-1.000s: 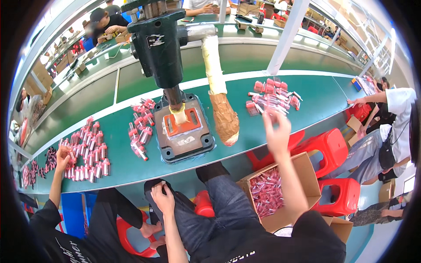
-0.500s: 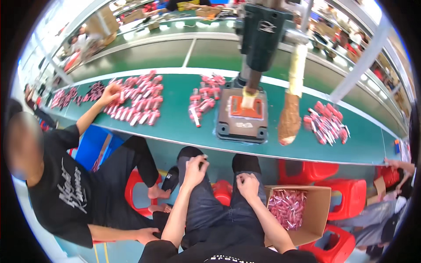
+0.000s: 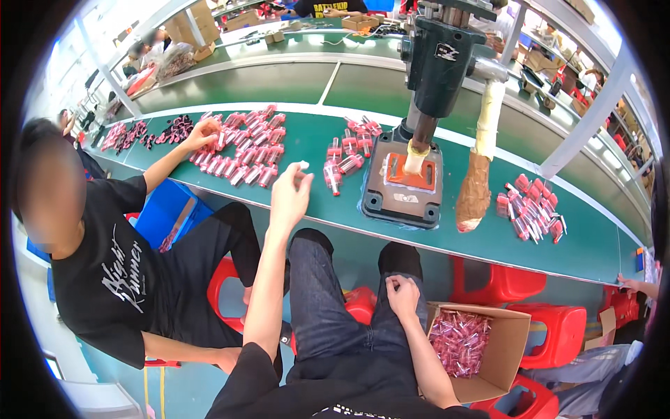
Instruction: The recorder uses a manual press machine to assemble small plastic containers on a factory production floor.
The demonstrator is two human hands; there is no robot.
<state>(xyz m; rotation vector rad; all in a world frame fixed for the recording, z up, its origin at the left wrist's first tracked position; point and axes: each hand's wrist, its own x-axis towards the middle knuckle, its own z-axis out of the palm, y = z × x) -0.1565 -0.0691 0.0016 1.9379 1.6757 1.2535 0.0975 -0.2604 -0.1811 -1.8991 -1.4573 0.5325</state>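
Observation:
My left hand (image 3: 289, 195) is raised at the near edge of the green table (image 3: 314, 209), thumb and fingers apart. Something small and white shows at one fingertip; whether it is worn or held, I cannot make out. Just beyond it lies a small group of pink-and-clear plastic tubes (image 3: 349, 163). On my right thigh rests my right hand (image 3: 403, 297), its fingers loosely curled with nothing seen in them. Ahead stands a dark green hand press (image 3: 436, 66) over a base (image 3: 380, 206) with an orange plate (image 3: 412, 174).
A tape-wrapped lever (image 3: 474, 185) hangs beside the press, with more tubes (image 3: 532, 207) to its right. A seated co-worker's hand (image 3: 204, 133) touches a larger spread of tubes (image 3: 248, 150). By my right leg stands a cardboard box (image 3: 506, 349) of tubes, near red stools (image 3: 555, 335).
My left hand has risen from my left thigh up to the table edge. The right hand stays on the thigh. The whole view has shifted slightly.

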